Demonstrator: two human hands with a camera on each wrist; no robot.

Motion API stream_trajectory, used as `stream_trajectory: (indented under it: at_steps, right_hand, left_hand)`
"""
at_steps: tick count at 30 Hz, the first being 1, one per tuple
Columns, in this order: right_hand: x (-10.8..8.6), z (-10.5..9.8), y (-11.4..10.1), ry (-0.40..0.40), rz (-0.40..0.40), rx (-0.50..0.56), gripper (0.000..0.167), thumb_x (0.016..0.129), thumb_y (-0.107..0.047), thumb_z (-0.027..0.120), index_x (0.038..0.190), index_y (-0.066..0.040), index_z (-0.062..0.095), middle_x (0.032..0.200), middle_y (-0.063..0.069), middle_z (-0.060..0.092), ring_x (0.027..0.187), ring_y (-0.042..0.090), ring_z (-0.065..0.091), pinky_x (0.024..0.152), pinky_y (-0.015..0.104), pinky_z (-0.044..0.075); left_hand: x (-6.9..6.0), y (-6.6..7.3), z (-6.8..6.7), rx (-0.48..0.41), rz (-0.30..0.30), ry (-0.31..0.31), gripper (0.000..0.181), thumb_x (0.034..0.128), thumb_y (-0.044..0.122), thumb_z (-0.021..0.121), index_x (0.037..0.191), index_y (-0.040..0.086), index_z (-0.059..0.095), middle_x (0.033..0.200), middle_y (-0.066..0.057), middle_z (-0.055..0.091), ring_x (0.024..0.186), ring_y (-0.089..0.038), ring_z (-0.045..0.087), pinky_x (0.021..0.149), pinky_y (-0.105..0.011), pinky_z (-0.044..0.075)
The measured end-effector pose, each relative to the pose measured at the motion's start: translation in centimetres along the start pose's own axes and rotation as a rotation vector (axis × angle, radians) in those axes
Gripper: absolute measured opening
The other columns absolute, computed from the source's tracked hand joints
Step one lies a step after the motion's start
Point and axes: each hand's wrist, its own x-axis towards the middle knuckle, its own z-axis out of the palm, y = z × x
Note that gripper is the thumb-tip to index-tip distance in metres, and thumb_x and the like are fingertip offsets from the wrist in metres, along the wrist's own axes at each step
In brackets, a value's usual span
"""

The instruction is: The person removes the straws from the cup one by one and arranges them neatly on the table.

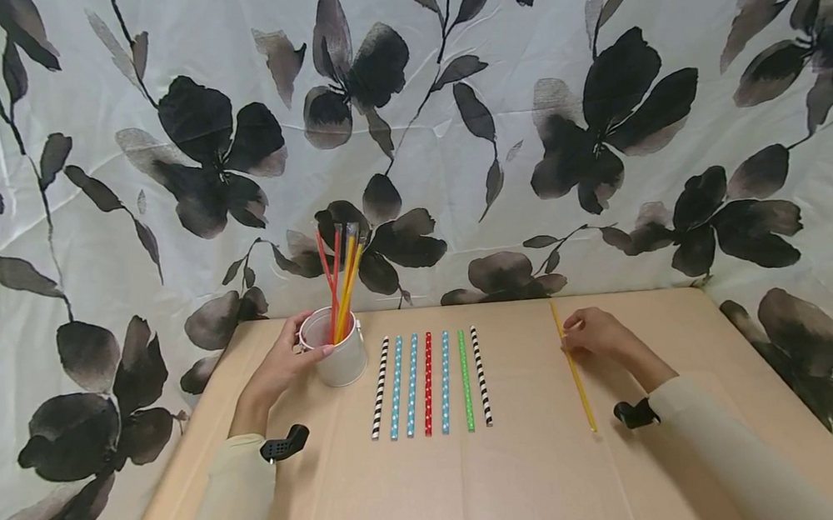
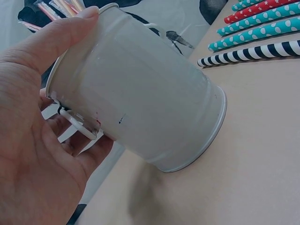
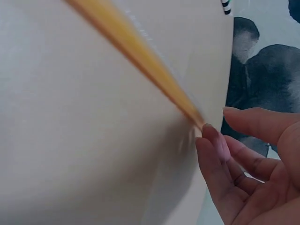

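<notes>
The left hand (image 1: 277, 378) gripped the bucket (image 1: 344, 363); seven patterned straws (image 1: 428, 384) lay between both hands. The right hand's (image 1: 603, 334) fingertips touched a yellow straw (image 1: 580, 386); whether pinching, I couldn't tell.

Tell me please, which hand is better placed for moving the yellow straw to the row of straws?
Probably the right hand: its fingertips are at the yellow straw. The left hand holds the white bucket, beyond the row of straws.
</notes>
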Motion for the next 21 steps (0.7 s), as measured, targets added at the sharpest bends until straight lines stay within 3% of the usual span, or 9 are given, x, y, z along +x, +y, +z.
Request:
stream_trajectory:
  at_steps: [11,21]
  right_hand:
    - [0.4,0.3,-2.6,0.058,-0.099,0.131,0.037,0.096,-0.009,0.067,0.126,0.011,0.059,0.094,0.017,0.067,0.085,0.035,0.071,0.076,0.045,0.06]
    - [0.4,2.4,-6.9,0.114,-0.202,0.189,0.03,0.095,-0.008,0.069,0.121,0.006,0.065,0.096,0.016,0.065,0.091,0.037,0.07,0.075,0.033,0.06]
  left_hand:
    - [-0.3,0.1,-0.3,-0.031,0.02,-0.024,0.092,0.0908,0.025,0.077,0.16,0.012,0.018,0.158,-0.018,0.029,0.147,-0.041,0.024,0.116,-0.067,0.02]
    - [-0.4,0.1,-0.7,-0.035,0.028,-0.044,0.088,0.0912,0.025,0.077,0.159,0.015,0.021,0.158,-0.017,0.03,0.146,-0.04,0.026,0.116,-0.066,0.021]
